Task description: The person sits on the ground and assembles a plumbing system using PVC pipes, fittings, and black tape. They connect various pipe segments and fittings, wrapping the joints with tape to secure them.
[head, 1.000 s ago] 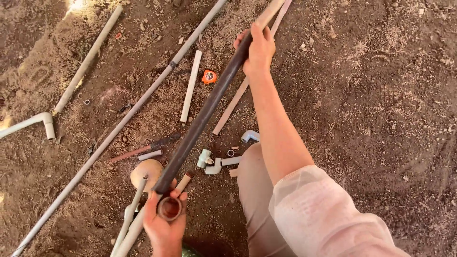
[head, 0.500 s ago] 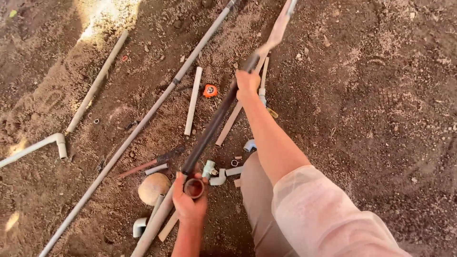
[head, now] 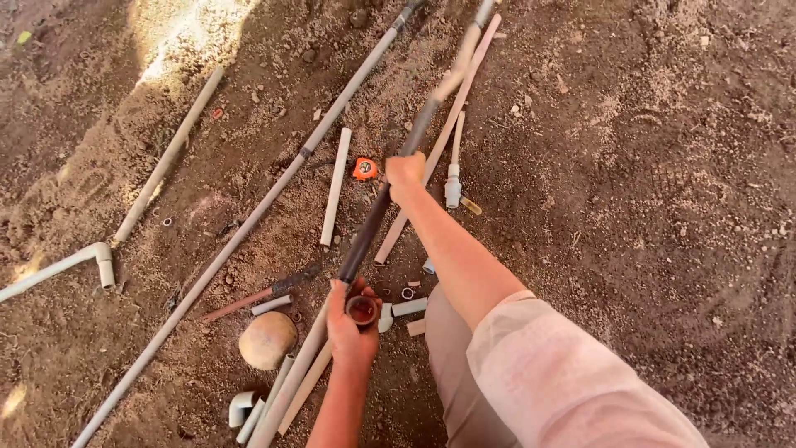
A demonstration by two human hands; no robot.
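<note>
A long dark pipe (head: 369,228) runs from low centre up toward the top of the view, held above the dirt. My left hand (head: 350,319) grips its near end, where a reddish-brown round fitting (head: 361,309) sits on the pipe's mouth. My right hand (head: 405,174) is wrapped around the pipe farther along, arm stretched out. Beyond that hand the pipe looks grey and blurred (head: 452,79).
Grey pipes lie on the soil: a long one (head: 249,224) diagonal, a short white piece (head: 335,187), another (head: 166,158) at left, an elbowed pipe (head: 62,265). An orange tape measure (head: 364,169), a round stone (head: 267,339) and small white fittings (head: 406,307) lie near my knee.
My right hand has slid down the dark pipe toward me. The view has shifted up, so the pipe's far end now reaches the top edge. My left hand keeps hold of the near end.
</note>
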